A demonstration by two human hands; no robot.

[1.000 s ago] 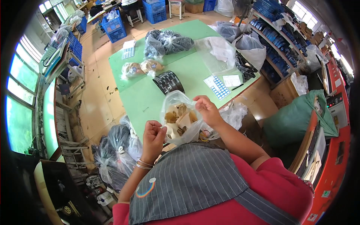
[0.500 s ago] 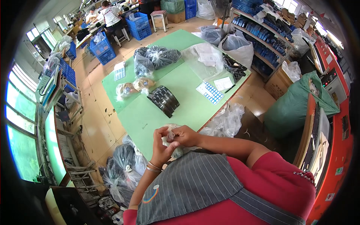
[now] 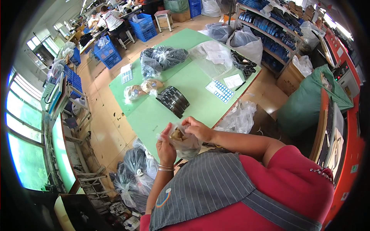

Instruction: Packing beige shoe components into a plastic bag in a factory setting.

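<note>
Both hands grip a small clear plastic bag holding brown pieces, raised over the near edge of the green worktop: the left hand clasps its side, the right hand pinches its top. On the worktop lie two similar filled clear bags, a stack of black flat parts and dark tied bags.

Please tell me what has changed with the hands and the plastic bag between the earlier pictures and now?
The clear plastic bag of small brown pieces was held open a second ago; both hands have since gathered its mouth shut and drawn it closer to the body. The left hand grips the bag's side and the right hand pinches the top. The stack of black bands on the green table has stayed in place.
</note>
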